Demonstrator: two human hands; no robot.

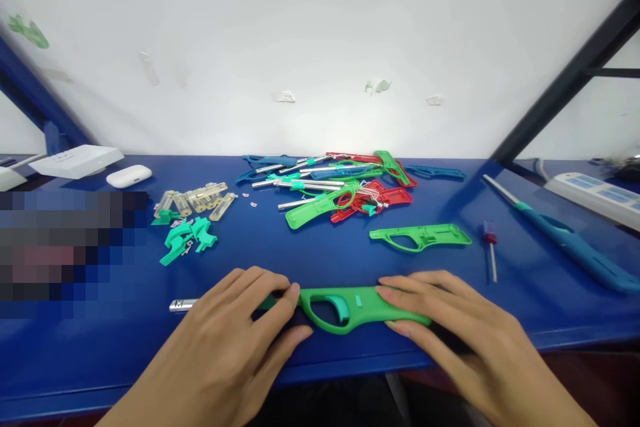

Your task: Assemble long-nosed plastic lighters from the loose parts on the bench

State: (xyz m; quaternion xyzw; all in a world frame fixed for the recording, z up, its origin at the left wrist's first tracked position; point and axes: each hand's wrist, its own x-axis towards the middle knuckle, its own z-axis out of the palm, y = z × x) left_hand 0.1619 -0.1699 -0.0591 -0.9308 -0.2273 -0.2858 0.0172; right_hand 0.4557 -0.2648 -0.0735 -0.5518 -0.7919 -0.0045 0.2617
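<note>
A green plastic lighter body (350, 308) with a teal trigger lies flat near the front edge of the blue table (310, 253). Its metal nozzle tip (183, 305) sticks out to the left. My left hand (235, 340) covers the nozzle end, fingers pinched on the green shell. My right hand (450, 333) grips the handle end between thumb and fingers. Just beyond lies a separate green half-shell (423, 237).
A pile of green, red and blue lighter shells and metal tubes (340, 187) lies mid-table. Clear fuel tanks (197, 201) and teal triggers (187, 239) sit at left, a small screwdriver (491, 247) and an assembled blue lighter (570, 243) at right. White boxes, an earbud case and a power strip (595, 193) line the back.
</note>
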